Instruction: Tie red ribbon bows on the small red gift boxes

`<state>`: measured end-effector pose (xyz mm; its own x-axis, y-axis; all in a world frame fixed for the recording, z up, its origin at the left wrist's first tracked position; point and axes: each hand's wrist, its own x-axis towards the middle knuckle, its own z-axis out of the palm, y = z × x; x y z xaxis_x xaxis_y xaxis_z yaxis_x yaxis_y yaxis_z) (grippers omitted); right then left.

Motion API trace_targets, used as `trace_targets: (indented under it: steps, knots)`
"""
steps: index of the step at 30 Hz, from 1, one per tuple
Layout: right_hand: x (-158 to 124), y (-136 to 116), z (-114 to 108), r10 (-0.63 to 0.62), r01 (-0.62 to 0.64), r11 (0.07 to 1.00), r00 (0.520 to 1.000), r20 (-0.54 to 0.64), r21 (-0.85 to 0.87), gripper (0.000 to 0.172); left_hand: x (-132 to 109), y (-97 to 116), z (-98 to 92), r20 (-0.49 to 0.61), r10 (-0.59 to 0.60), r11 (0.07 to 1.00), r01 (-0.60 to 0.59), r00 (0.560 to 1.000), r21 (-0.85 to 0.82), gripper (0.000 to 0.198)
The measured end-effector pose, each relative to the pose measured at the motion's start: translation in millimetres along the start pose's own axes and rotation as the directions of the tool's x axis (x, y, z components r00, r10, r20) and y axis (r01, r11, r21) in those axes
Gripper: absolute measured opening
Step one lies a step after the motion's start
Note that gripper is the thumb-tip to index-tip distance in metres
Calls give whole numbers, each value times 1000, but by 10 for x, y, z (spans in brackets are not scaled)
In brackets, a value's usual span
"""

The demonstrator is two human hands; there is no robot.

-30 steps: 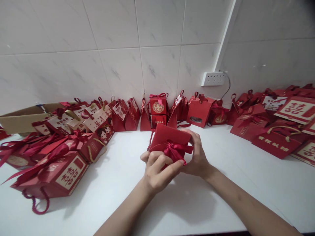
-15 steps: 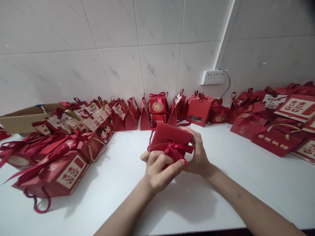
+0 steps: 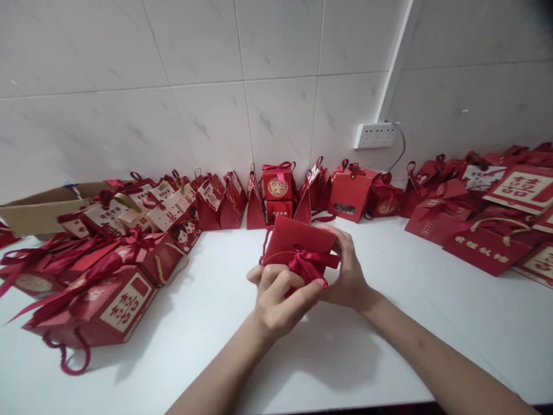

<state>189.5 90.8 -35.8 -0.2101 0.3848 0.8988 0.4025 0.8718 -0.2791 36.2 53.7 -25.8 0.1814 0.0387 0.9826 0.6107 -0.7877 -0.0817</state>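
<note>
Pinching a small red paper gift box (image 3: 298, 245) above the white countertop (image 3: 216, 300), the left hand (image 3: 276, 302) grips its satin ribbon bow (image 3: 309, 265) while the right hand (image 3: 348, 271) clasps its right edge.

1. Hands: two, left hand (image 3: 276, 305) and right hand (image 3: 348, 274).
2. Held red box (image 3: 298, 242): one, gripped by both.
3. Wall socket (image 3: 374, 136): one.
4. Cardboard box (image 3: 38, 216): one.
5. Other red gift boxes (image 3: 277, 187): over a dozen; overlap prevents an exact count.

White tiled wall (image 3: 276, 69), wall socket (image 3: 374, 136), white countertop (image 3: 207, 323)
</note>
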Motion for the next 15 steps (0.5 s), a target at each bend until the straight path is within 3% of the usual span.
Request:
trace_targets:
  steps: [15]
  knots:
    - [7,-2,4,-4,4,1000,1000,4,-1,99,6,-3,-5,8,-1,1000,1,1000,0,9]
